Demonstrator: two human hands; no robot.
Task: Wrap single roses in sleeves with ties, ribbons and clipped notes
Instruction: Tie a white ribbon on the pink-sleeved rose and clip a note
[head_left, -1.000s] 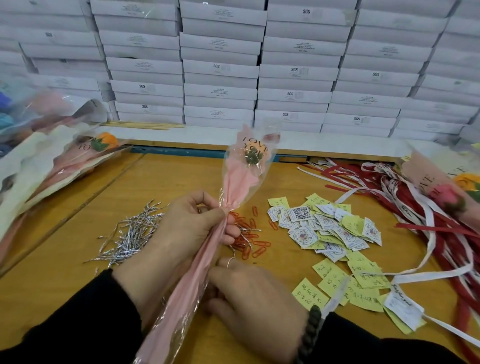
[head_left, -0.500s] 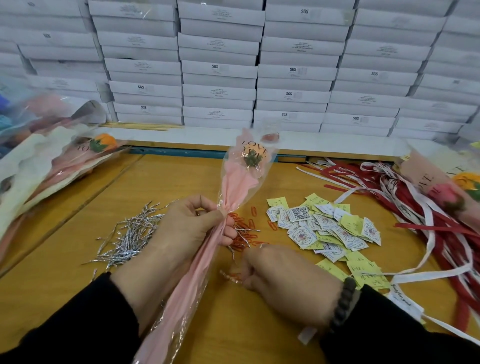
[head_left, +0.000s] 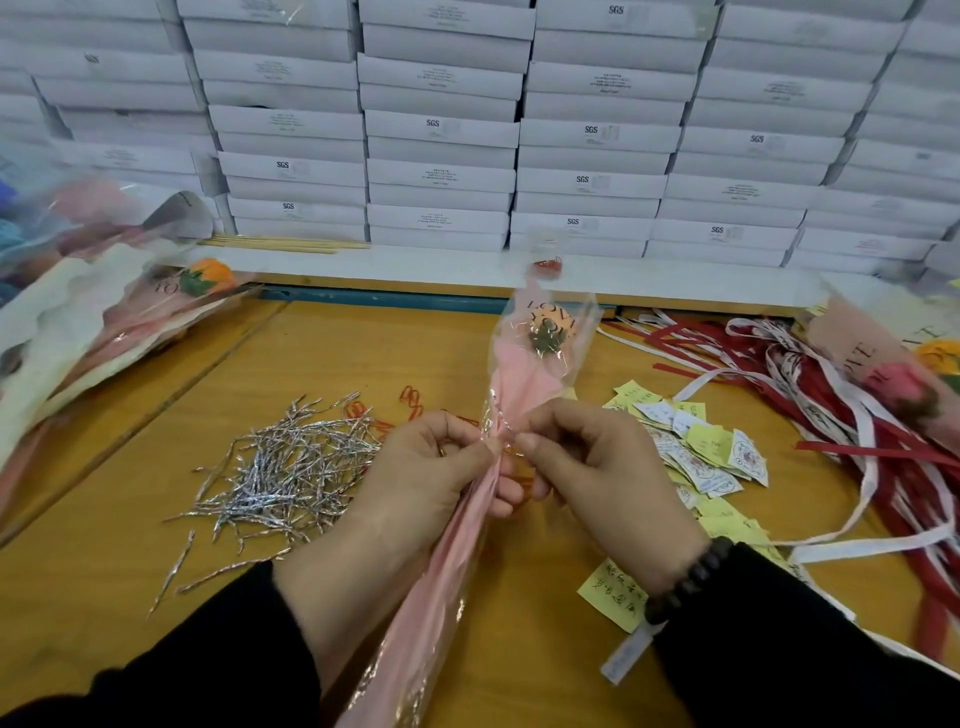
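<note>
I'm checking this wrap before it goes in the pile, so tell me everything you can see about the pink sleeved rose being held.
The sleeved rose is a long narrow cone of clear film over pink paper, printed LOVE YOU in dark letters near its open top, with a small dark flower head showing behind the film. It is tilted, top end away from the person. It is gathered at the neck, where the left hand grips it and the right hand pinches at the gather. Its lower end runs out of the bottom of the view.

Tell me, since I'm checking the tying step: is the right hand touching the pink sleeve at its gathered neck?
Touching. The head view shows the right hand with its fingertips pinched against the pink sleeve at the gathered neck, directly opposite the left hand gripping it.
</note>
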